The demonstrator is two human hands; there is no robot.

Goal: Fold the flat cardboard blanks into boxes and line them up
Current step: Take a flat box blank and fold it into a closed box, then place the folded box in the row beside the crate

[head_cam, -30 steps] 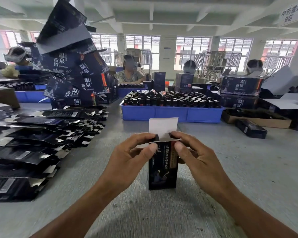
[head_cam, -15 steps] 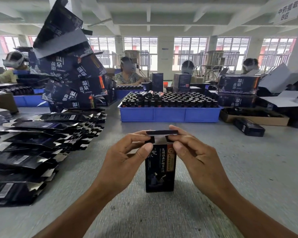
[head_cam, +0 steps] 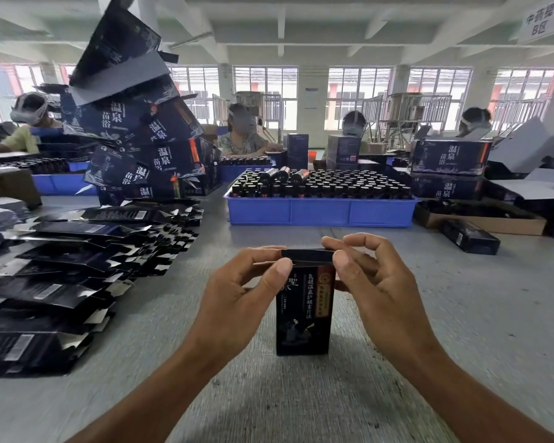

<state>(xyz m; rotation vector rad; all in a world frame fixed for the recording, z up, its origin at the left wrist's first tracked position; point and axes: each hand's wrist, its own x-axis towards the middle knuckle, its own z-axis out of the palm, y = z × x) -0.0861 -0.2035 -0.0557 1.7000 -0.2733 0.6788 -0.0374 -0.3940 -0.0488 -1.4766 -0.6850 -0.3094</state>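
One small dark carton point(head_cam: 304, 310) is stood upright on the grey worktable point(head_cam: 461, 330), directly in front of the person and between the two hands. Its body is already squared up into a box. The top lid flap point(head_cam: 307, 254) is laid nearly flat over the opening, though a thin gap is visible along its front edge, so the tuck is judged as not quite seated. The upper left corner of the carton is pinched by the left hand point(head_cam: 237, 292), thumb in front and fingers behind. The upper right corner is held in the same manner by the right hand point(head_cam: 370, 282), with the thumb pressed against the front edge of the lid.

To the left, a large fanned stack of flat blanks point(head_cam: 77, 276) is laid out on the table, untouched. By that measure most of the folding is judged to be left. No lined-up row of finished small cartons can be made out on the near part of the table; whether one exists outside the view cannot be told. A lone closed carton point(head_cam: 469, 236) is lying on its side well apart to the right. Beyond the hands, a blue tray of dark bottles point(head_cam: 320, 212) is set across the table.
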